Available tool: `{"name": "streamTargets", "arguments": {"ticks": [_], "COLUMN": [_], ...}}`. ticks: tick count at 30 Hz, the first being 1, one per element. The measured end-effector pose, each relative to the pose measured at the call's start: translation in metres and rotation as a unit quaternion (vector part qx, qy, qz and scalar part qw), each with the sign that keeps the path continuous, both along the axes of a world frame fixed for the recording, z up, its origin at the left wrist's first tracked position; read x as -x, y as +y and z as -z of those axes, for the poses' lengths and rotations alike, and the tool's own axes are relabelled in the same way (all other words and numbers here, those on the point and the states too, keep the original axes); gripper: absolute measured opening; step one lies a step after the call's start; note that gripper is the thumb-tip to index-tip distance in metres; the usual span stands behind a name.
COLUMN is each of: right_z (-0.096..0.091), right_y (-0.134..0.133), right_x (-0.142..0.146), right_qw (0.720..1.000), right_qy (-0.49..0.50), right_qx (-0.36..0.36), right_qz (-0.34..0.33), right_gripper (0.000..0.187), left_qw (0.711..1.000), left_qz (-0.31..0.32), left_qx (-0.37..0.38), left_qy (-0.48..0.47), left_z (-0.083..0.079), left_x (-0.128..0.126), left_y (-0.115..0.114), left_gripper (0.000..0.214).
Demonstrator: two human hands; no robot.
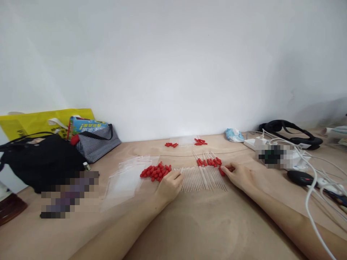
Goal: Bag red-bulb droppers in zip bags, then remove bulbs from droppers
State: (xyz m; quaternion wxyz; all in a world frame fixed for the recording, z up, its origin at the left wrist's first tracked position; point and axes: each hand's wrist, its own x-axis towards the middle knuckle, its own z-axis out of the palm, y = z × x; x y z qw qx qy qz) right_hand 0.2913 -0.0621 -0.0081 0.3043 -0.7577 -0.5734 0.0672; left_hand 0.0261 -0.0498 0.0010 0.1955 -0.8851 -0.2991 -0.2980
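A row of thin clear tubes (202, 179) lies side by side on the table in front of me. My left hand (170, 184) is at the row's left end with its fingers curled together; what they hold, if anything, is hidden. Just left of it is a heap of red rubber bulbs (154, 172). My right hand (240, 176) is at the row's right end, thumb and fingers closed on a red rubber bulb (222, 171). Beyond the row lie several tubes with red bulbs on their near ends (208, 161).
Clear plastic bags (123, 180) lie left of the heap. Against the wall rest more tubes and red bulbs (200, 141). Bags, one black (43, 159), stand at left. A blue-white crumpled packet (234, 135), a black headset (291, 133) and white cables (309, 202) occupy the right.
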Motion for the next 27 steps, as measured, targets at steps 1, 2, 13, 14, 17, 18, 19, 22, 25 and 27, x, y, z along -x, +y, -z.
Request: {"name": "streamTargets", "arguments": {"ticks": [1,2,13,14,17,18,19,22,25,27], "right_z": [0.000,0.000,0.002,0.002,0.004,0.004,0.003,0.002,0.001,0.001], "right_y": [0.000,0.001,0.004,0.004,0.005,0.005,0.005,0.007,0.011,0.015], "right_x": [0.000,0.000,0.000,0.000,-0.001,-0.001,-0.002,-0.003,-0.002,0.000], "right_qw": [1.000,1.000,1.000,1.000,1.000,1.000,1.000,0.999,0.997,0.994], "right_qy": [-0.002,-0.005,-0.016,-0.015,-0.010,-0.007,-0.003,0.008,-0.003,-0.022], "right_qx": [0.008,0.015,0.007,0.008,0.009,0.005,0.000,-0.029,-0.080,-0.108], "right_qz": [-0.005,-0.006,0.011,0.012,0.015,0.018,0.023,0.028,-0.002,-0.022], "right_gripper": [0.032,0.034,0.037,0.037,0.037,0.037,0.037,0.036,0.035,0.035], "left_qw": [1.000,1.000,0.995,0.995,0.994,0.994,0.994,0.996,0.997,0.996], "left_qz": [-0.004,-0.006,0.026,0.028,0.038,0.041,0.042,0.020,-0.017,-0.029], "left_qx": [0.006,0.011,0.094,0.099,0.103,0.100,0.096,0.079,0.079,0.087], "left_qy": [0.014,0.022,-0.006,-0.006,-0.020,-0.027,-0.032,-0.021,0.005,0.018], "left_z": [-0.001,-0.002,-0.001,-0.001,-0.002,-0.002,-0.003,-0.007,-0.013,-0.016], "left_x": [-0.001,-0.002,-0.005,-0.005,-0.003,-0.001,0.001,0.010,0.022,0.028], "left_y": [-0.001,-0.002,-0.013,-0.014,-0.015,-0.016,-0.016,-0.016,-0.014,-0.012], "left_gripper": [0.022,0.022,0.009,0.009,0.010,0.013,0.017,0.035,0.047,0.050]}}
